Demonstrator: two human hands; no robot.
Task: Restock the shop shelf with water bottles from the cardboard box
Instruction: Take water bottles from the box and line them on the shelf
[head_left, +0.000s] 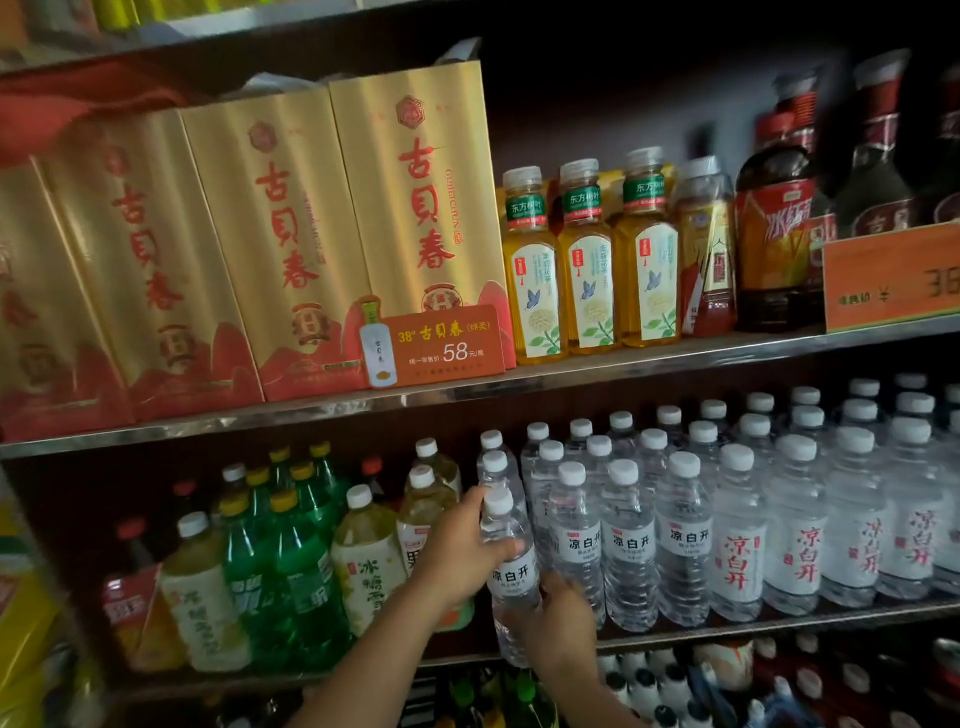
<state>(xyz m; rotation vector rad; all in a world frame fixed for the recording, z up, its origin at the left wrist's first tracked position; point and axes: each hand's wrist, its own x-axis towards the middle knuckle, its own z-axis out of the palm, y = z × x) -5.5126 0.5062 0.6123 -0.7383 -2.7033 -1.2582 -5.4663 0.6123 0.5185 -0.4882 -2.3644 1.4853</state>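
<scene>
Two hands: both on one water bottle (511, 566), upright.
Left hand (460, 553): fingers curl round its shoulder.
Right hand (563, 621): grips its base.
Shelf (779, 621) gap: directly behind.

4 gold boxes (291, 244), 3 yellow tea bottles (587, 260), 2 orange price cards (447, 348) on the upper shelf (571, 371).

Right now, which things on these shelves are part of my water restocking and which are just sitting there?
Part of the job:
water bottle, gripped by left hand and right hand
rows of water bottles already shelved
middle shelf

Just sitting there:
gold gift boxes
yellow tea bottles
green soda bottles
orange price card
</scene>
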